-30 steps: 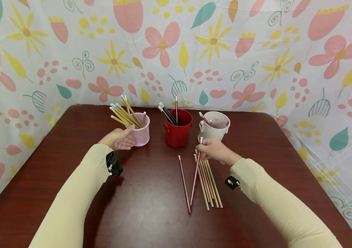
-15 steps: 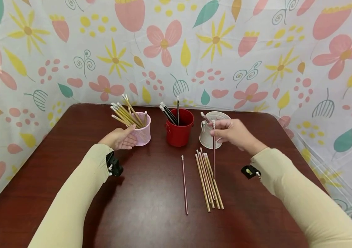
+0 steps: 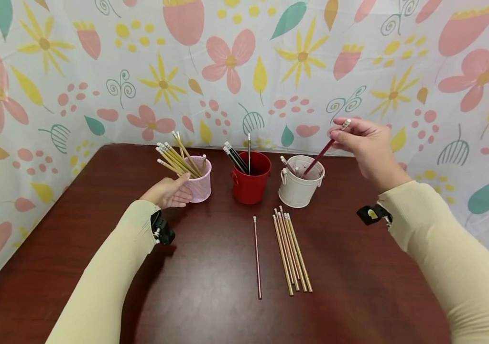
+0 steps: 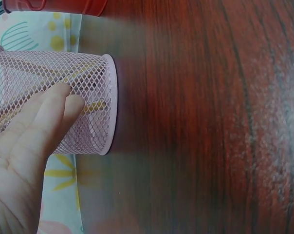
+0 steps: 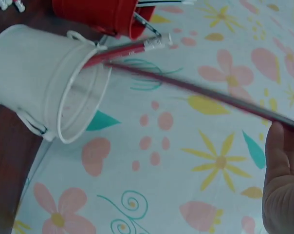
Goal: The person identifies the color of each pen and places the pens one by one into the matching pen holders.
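My right hand (image 3: 371,150) pinches a dark red pencil (image 3: 322,155) near its white eraser end, above and right of the white bucket (image 3: 299,193). Slanting down to the left, the pencil has its lower end at the bucket's mouth; the right wrist view shows it blurred. Other red pencils (image 5: 120,50) lean inside that bucket. At the left, my left hand (image 3: 168,193) rests against the pink mesh cup (image 3: 203,187), its fingers fairly straight along the mesh in the left wrist view. Several yellow pencils (image 3: 171,157) stand in this cup, erasers up.
Between the two containers stands a red bucket (image 3: 248,188) with several black pencils (image 3: 236,158). On the dark wooden table (image 3: 210,286) lie one dark red pencil (image 3: 257,258) and a bunch of gold and reddish pencils (image 3: 291,253). A flowered cloth (image 3: 227,105) hangs behind.
My right hand has lifted the red pencil from beside the bunch, carrying it up and right until its lower end reached the white bucket's mouth. The left hand stays against the pink cup.
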`<state>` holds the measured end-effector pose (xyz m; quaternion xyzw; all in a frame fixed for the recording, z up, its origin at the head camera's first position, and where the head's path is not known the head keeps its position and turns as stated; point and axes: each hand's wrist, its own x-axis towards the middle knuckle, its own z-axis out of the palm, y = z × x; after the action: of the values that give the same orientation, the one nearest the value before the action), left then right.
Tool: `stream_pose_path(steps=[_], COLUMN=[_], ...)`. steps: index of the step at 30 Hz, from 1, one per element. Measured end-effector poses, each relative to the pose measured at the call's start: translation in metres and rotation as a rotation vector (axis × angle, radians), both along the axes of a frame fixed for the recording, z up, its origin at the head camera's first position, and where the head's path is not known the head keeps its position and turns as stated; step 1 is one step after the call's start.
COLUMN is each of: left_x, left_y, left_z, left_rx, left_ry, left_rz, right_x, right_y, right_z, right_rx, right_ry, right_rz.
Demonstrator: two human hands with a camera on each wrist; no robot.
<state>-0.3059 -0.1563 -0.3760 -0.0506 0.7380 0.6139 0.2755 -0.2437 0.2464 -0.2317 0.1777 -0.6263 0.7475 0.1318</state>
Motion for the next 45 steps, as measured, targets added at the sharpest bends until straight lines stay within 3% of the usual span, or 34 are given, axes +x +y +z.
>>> stream_pose_path(steps=[4, 12, 19, 24, 28, 33, 45], left_x=[0.001, 0.002, 0.000, -0.001, -0.002, 0.000, 0.002], left_y=[0.000, 0.000, 0.001, 0.002, 0.004, 0.004, 0.004], left_z=[0.003, -0.001, 0.000, 0.000, 0.000, 0.001, -0.001], left_rx=[0.018, 0.023, 0.000, -0.004, -0.006, -0.022, -0.024], left_ry=[0.010, 0.011, 0.028, 0.025, 0.025, 0.030, 0.038], left_rz=[0.020, 0.023, 0.040, 0.049, 0.054, 0.058, 0.060], right_x=[-0.003, -0.012, -0.030, -0.038, -0.038, -0.037, -0.042], right_y=[0.004, 0.012, 0.006, -0.006, -0.012, -0.014, -0.015], right_z=[0.003, -0.007, -0.003, -0.020, -0.043, -0.067, -0.101], right_rx=[0.031, 0.092, 0.097, 0.150, 0.301, 0.527, 0.789], right_ry=[0.011, 0.001, -0.056, -0.057, -0.060, -0.105, -0.168], right_rz=[-0.033, -0.147, -0.162, -0.239, -0.307, -0.313, -0.317])
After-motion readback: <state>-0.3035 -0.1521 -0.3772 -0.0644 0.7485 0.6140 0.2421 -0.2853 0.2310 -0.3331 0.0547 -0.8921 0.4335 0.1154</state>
